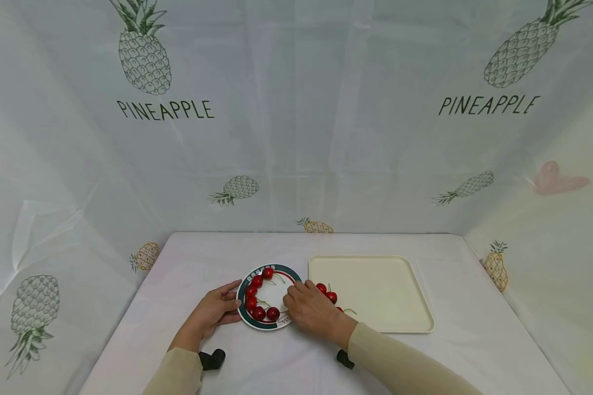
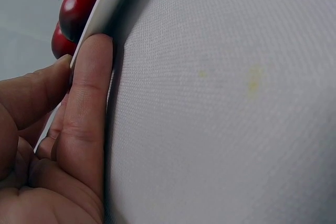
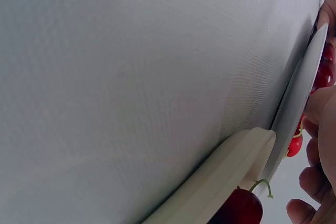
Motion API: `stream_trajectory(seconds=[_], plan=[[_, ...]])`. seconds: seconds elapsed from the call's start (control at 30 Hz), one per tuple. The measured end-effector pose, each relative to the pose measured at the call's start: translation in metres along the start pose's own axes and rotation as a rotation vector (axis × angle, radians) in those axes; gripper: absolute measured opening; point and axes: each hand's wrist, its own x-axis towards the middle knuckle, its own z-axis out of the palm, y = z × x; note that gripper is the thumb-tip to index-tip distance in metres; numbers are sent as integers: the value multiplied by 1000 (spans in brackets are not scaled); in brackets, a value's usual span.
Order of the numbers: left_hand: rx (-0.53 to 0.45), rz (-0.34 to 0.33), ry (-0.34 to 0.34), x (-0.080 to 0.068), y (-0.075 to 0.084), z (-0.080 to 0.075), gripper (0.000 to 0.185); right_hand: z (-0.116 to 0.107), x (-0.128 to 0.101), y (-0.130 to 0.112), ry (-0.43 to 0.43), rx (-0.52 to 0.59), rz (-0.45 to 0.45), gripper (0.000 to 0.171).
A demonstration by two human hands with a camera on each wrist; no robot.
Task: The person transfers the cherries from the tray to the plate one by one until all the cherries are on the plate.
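My left hand (image 1: 216, 310) holds the left edge of a round plate (image 1: 283, 326), thumb on the rim and fingers beneath, as the left wrist view shows. The plate is white with a dark green rim. Several red cherries (image 1: 258, 313) form a curve along its left side, some with green stems. My right hand (image 1: 312, 310) bends over the plate's right side, fingers curled down near its surface. In the right wrist view a cherry (image 3: 295, 146) shows beside those fingers. Whether they pinch a cherry is hidden.
Right of the plate stands a shallow cream tray (image 1: 375, 293), with a few cherries (image 1: 331, 297) at its left side, partly behind my right hand. A white cloth (image 1: 277, 362) covers the table. Pineapple-printed curtains (image 1: 296, 137) hang behind and at both sides.
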Motion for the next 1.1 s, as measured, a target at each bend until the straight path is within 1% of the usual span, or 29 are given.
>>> stream_trajectory(seconds=[0.17, 0.3, 0.43, 0.6, 0.7, 0.83, 0.97, 1.1], plan=[[-3, -6, 3, 1, 1, 0, 64, -3, 0, 3, -36, 25, 26, 26], [-8, -4, -6, 1, 1, -1, 64, -4, 0, 6, -42, 17, 42, 33], [-16, -9, -7, 1, 2, -1, 64, -4, -1, 10, -16, -8, 57, 32], [-14, -13, 3, 1, 2, -1, 64, -5, -6, 17, 15, 22, 80, 29], [-4, -12, 4, 0, 2, 0, 64, -6, -12, 24, 17, 56, 104, 30], [2, -11, 8, -1, 2, 2, 64, -6, -24, 40, 25, 87, 150, 27], [6, -9, 9, -1, 1, 1, 64, -5, -39, 58, 56, 111, 184, 28], [7, -12, 12, -1, 1, 1, 63, -7, -56, 73, 42, 118, 209, 31]])
